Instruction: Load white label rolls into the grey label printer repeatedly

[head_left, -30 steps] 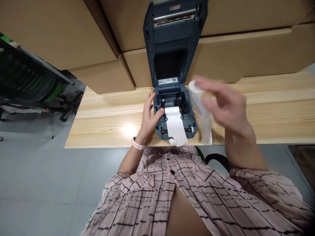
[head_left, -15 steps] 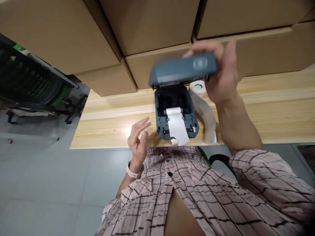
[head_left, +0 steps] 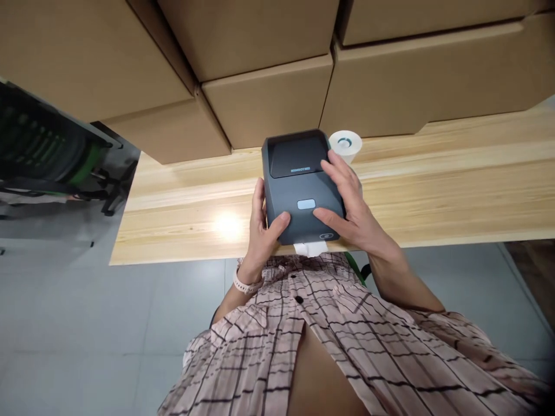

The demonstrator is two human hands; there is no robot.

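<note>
Printer (head_left: 288, 193) on surface (head_left: 182, 202), lid (head_left: 299, 224) down. Left hand (head_left: 261, 236) at printer's left side, right hand (head_left: 356, 214) at right, fingers apart, touching it. Step seems pressing lid closed; next likely calls for even push, sparing paper strip (head_left: 311, 249) at printer's front.

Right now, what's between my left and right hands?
In the head view, the dark printer lies there, your left hand and right hand both touching it.

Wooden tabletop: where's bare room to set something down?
Left end of the tabletop, between left hand, front edge and cardboard boxes; also the wider right stretch, bordered by right hand, paper roll and boxes. Crowded in the middle: both hands on the label printer, roll beside its far right corner, paper strip poking out in front.
</note>
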